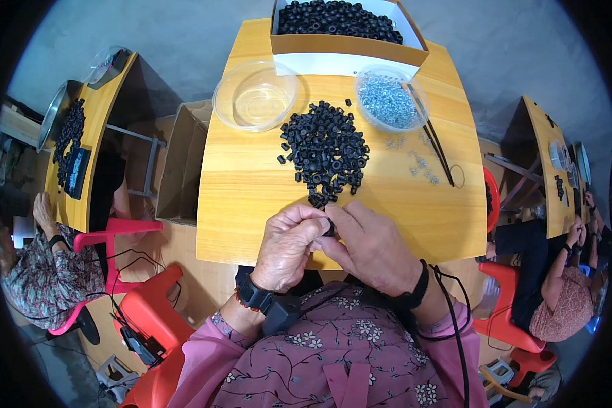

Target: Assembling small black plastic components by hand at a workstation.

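Head view. Left hand (289, 246) and right hand (372, 246) met over the near edge of the worktop (251, 197), fingertips pinched together on one small black ring (330, 227). The ring sat between the two hands, mostly hidden, so its axis could not be read. Both hands were curled nearly closed; the right thumb and forefinger seemed to carry the ring, the left touched it.

The pile of black rings (326, 153) lay straight ahead, mid-worktop, its near fringe just beyond the fingertips, about equally near either hand. The rings were short, matte black and tube-like.
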Motion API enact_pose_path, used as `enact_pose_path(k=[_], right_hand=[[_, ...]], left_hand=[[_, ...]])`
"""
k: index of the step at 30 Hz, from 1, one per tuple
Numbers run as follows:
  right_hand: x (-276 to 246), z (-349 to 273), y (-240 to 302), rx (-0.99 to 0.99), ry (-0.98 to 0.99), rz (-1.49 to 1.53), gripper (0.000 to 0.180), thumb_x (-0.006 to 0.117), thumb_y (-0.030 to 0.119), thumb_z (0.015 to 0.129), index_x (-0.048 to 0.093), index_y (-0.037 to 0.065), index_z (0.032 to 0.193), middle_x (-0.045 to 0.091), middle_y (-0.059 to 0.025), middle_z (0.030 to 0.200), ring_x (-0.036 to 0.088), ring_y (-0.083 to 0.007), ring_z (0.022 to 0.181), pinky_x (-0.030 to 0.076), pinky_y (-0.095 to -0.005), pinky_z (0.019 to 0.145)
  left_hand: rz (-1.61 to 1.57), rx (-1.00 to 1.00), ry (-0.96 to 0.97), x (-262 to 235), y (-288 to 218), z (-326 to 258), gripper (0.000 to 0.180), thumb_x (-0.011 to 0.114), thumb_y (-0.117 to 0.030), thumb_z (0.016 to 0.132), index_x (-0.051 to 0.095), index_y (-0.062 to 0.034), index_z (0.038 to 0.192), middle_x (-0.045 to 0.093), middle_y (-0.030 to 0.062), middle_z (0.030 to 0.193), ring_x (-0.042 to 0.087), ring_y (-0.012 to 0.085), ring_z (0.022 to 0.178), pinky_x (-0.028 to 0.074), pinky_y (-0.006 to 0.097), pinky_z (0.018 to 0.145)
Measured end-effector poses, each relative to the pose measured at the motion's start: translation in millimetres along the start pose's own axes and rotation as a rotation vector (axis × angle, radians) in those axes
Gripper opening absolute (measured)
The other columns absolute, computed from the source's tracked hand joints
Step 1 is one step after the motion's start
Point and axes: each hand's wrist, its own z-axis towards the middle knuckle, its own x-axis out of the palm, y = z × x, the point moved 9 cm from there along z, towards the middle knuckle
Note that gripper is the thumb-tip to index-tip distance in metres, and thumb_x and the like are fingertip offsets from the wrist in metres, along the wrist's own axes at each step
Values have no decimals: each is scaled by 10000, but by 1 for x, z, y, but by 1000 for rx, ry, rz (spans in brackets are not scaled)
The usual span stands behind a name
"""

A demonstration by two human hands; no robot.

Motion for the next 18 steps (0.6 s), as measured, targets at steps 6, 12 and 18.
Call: enact_pose_path(k=[6,12,18], right_hand=[[4,-3,-3,0,49,-79,299,698,236,883,567,17,1039,534,-132,845,619,-303,704,495,-398,587],[10,-8,-10,20,-17,9,271,696,211,881,563,11,1007,522,-125,829,602,-300,688,494,-402,571],[13,-9,-9,-20,-109,8,255,703,186,870,578,9,1004,520,-111,806,597,-289,684,496,-384,553]], left_hand=[[23,-8,-1,-1,2,1,51,642,3,932,671,-25,963,680,17,846,596,69,650,486,208,580],[-20,44,-5,-3,-2,2,100,661,34,923,614,-33,982,679,38,841,616,67,657,504,199,575],[-52,74,-4,-3,-3,2,127,654,46,921,586,-41,983,677,43,832,635,79,680,516,206,596]])
